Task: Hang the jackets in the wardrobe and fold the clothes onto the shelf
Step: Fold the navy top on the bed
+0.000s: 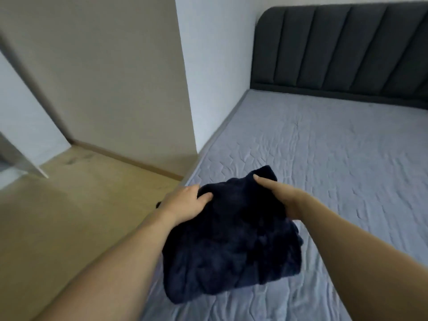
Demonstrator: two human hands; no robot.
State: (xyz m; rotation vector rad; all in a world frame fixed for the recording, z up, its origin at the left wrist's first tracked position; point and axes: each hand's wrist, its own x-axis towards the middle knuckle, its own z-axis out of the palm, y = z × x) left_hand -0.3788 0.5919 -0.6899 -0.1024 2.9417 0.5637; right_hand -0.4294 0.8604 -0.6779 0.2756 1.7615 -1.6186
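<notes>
A folded dark navy fleece garment point(231, 242) is held between both hands above the near left corner of the bed point(335, 158). My left hand point(185, 202) grips its left edge, thumb on top and fingers hidden underneath. My right hand point(280, 195) holds the right edge, with the thumb lying on top of the cloth and the fingers out of sight below. The garment's lower part hangs toward me in a bunched fold.
The bed has a light grey quilted mattress and a dark grey padded headboard point(342, 49) at the back right. A beige wall panel point(104, 72) and wooden floor point(69, 216) lie to the left. A white panel edge point(25, 156) stands at far left.
</notes>
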